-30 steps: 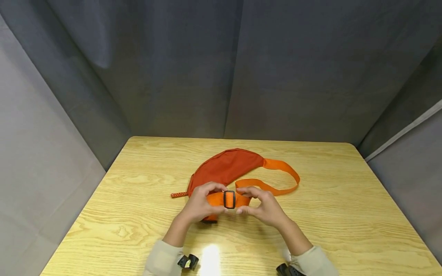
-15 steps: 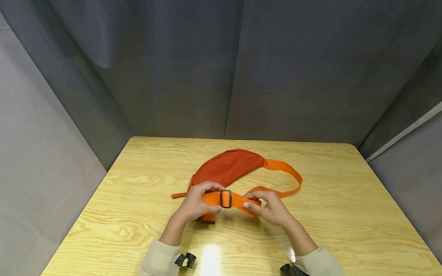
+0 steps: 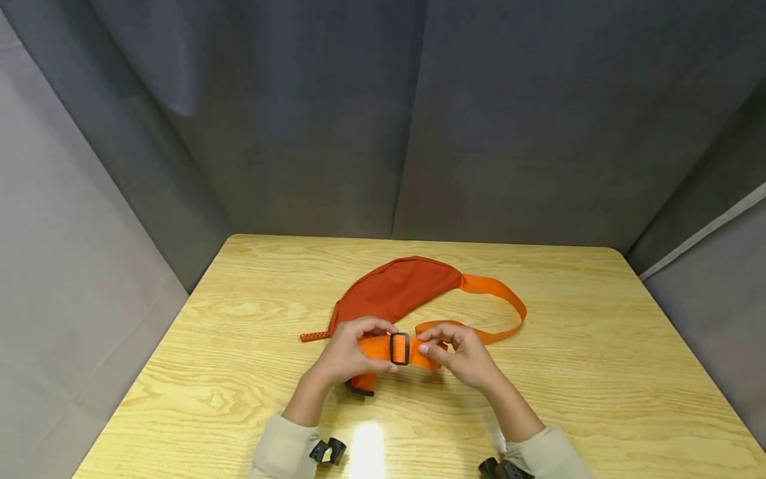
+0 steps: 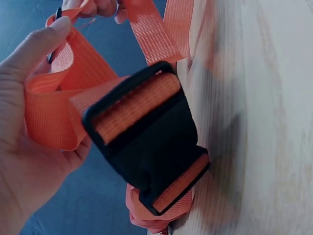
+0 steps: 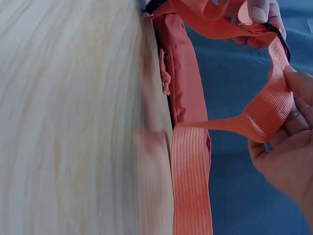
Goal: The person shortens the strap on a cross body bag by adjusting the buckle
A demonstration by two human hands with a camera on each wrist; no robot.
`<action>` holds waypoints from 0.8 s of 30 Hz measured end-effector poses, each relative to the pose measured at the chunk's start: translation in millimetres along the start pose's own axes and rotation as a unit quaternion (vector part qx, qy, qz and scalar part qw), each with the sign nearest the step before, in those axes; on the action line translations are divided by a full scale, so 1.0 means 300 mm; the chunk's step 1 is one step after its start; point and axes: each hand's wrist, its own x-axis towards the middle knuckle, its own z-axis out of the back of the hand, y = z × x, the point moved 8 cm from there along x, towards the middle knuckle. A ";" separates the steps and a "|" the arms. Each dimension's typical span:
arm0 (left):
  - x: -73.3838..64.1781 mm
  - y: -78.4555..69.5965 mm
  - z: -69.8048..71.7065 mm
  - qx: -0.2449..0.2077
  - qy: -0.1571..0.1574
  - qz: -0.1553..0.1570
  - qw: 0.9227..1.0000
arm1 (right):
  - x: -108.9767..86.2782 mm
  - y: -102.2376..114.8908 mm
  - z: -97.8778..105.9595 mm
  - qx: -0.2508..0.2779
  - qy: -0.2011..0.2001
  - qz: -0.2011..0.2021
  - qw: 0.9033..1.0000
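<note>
A red waist bag (image 3: 395, 286) lies on the table, its orange strap (image 3: 493, 289) looping out to the right and back toward the hands. My left hand (image 3: 350, 352) grips the strap beside a black slide adjuster (image 3: 399, 348), thumb below and fingers above. Just right of the adjuster, my right hand (image 3: 463, 356) pinches the strap between thumb and fingers. In the left wrist view, a fastened black side-release buckle (image 4: 151, 137) hangs on the webbing below the left hand. The right wrist view shows the strap (image 5: 264, 107) running from the right hand's fingers down to a fold.
A patterned red zipper pull (image 3: 314, 336) sticks out at the bag's left end. The wooden table (image 3: 598, 346) extends to both sides, with a dark curtain (image 3: 311, 133) behind its back edge. Black wrist mounts (image 3: 328, 452) sit at the sleeves.
My right hand first slid right along the strap, away from the adjuster, then came back slightly toward it. The left hand keeps its grip, with the adjuster shifting only a little.
</note>
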 end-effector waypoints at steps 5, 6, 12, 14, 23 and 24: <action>0.003 -0.005 0.000 0.002 -0.005 -0.030 1.000 | 0.017 0.002 -0.011 0.013 -0.001 -0.023 1.000; 0.005 -0.008 0.000 0.006 -0.006 -0.036 0.999 | 0.021 0.003 -0.015 0.019 0.000 -0.024 1.000; 0.007 -0.013 -0.002 0.019 -0.003 -0.044 0.999 | 0.026 0.000 -0.032 0.033 0.021 -0.022 0.999; 0.004 -0.012 -0.002 0.015 0.001 -0.041 0.999 | 0.019 -0.005 -0.034 0.019 0.034 -0.014 0.999; 0.004 -0.028 0.011 0.014 0.011 -0.032 0.999 | -0.004 -0.014 -0.007 -0.064 0.066 0.058 0.994; 0.005 -0.028 0.012 0.017 0.011 -0.031 0.999 | -0.004 -0.011 -0.003 -0.064 0.062 0.064 0.994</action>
